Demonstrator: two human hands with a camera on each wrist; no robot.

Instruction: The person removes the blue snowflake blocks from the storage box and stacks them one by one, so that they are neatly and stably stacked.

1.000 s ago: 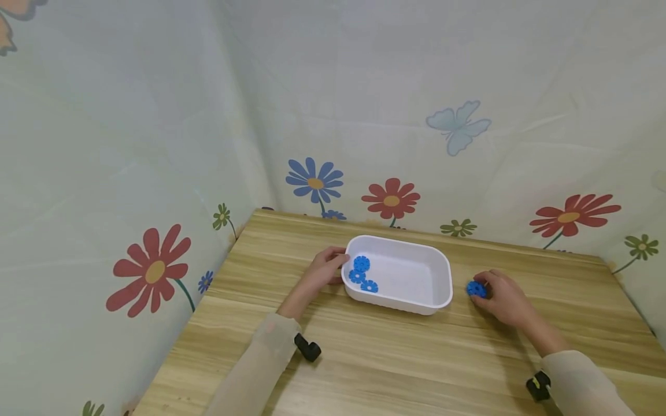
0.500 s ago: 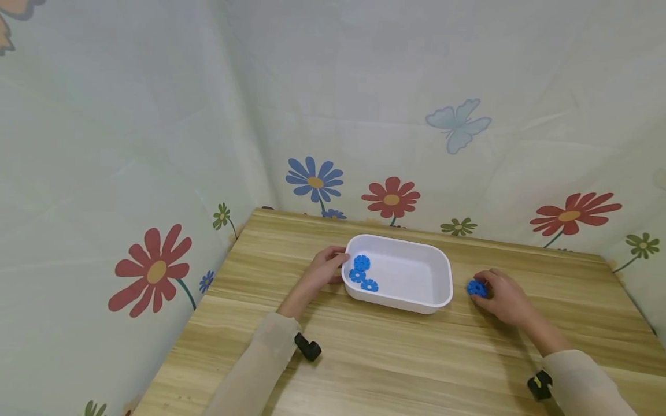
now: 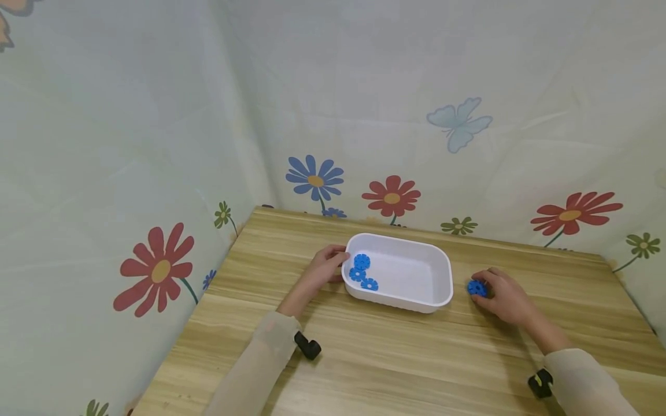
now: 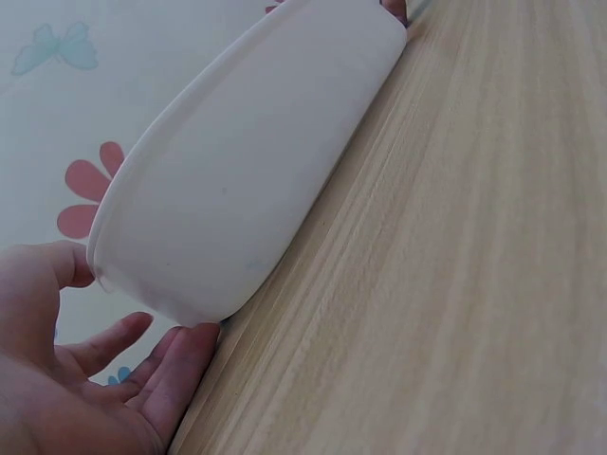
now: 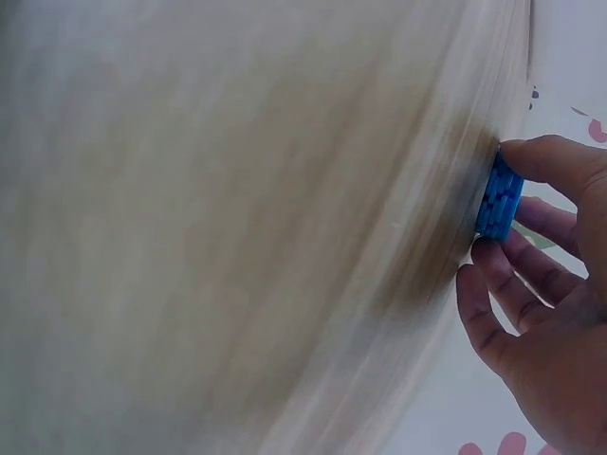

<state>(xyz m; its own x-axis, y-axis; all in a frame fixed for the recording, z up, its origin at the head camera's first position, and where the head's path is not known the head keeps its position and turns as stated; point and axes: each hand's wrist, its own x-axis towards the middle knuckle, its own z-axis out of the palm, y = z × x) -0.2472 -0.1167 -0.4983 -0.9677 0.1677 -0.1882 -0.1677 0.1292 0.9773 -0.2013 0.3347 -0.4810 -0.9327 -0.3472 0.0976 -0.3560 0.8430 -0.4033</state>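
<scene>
A white plastic tub (image 3: 398,300) sits on the wooden table with several blue notched plastic discs (image 3: 369,284) in its left end. My left hand (image 3: 319,270) holds the tub's left end; in the left wrist view its thumb is at the rim and its fingertips are at the bottom edge. To the right of the tub, my right hand (image 3: 503,297) grips a small stack of blue notched discs (image 3: 476,288). The right wrist view shows the stack (image 5: 499,199) from the side, layers pressed together, with thumb and fingers around it at the tabletop.
The wooden table (image 3: 406,358) backs onto a pale curtain (image 3: 354,104) printed with flowers and a butterfly. A second curtain panel (image 3: 104,138) runs along the table's left side. Black wrist cameras (image 3: 308,346) are strapped to both sleeves.
The head view has shifted very slightly. Both hands, the tub and the blue discs keep their places.
</scene>
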